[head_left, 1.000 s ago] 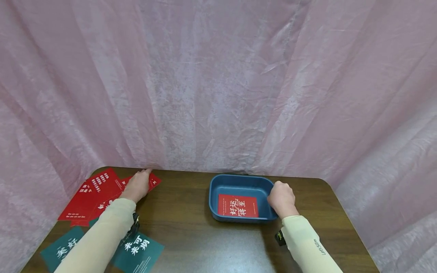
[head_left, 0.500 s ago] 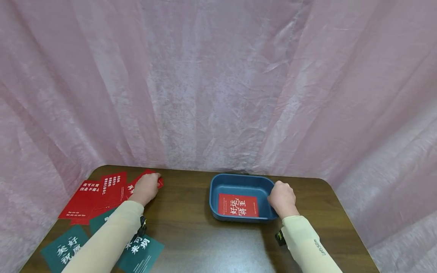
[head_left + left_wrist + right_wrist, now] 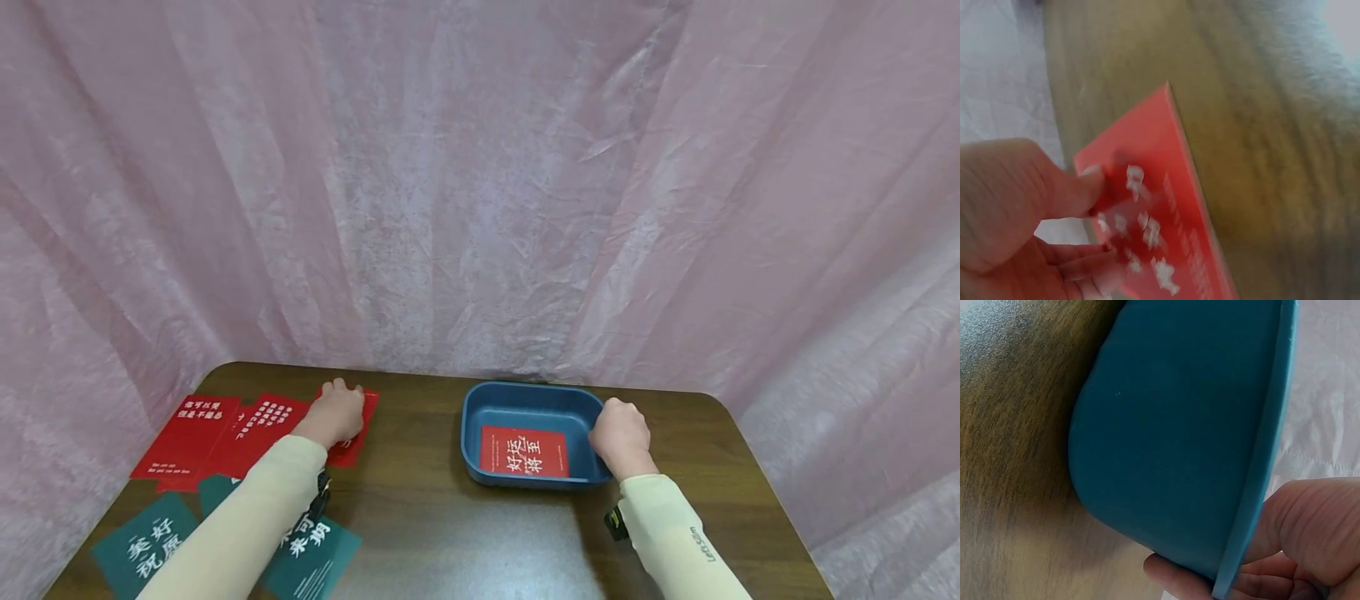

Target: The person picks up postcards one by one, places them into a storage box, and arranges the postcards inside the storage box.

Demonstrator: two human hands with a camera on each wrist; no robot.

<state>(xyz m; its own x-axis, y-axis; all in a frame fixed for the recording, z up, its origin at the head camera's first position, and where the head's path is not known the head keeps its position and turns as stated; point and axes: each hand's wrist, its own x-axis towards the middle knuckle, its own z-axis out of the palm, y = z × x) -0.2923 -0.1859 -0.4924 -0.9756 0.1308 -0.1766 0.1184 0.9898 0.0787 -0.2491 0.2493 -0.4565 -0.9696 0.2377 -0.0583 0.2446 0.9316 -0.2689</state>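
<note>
My left hand (image 3: pixel 335 414) pinches a red card (image 3: pixel 1147 187) with white writing, thumb on its printed face. In the head view that card shows past the fingers, at the right of the other red cards (image 3: pixel 183 437). My right hand (image 3: pixel 621 433) grips the right end of a blue rectangular tray (image 3: pixel 472 400), its thumb and fingers on either side of the rim (image 3: pixel 1254 487). A red card (image 3: pixel 523 452) with white characters lies flat inside the tray. The left wrist view is blurred by motion.
Green cards with white writing, one at the left (image 3: pixel 146 542) and another (image 3: pixel 315 558) partly under the left sleeve, lie nearer on the brown wooden table (image 3: pixel 450 542). A pink curtain (image 3: pixel 480 183) hangs behind the table's far edge.
My left hand has moved right from the red cards, drawing one along, and the red cards behind it have shifted apart. The right hand and the tray keep their place.
</note>
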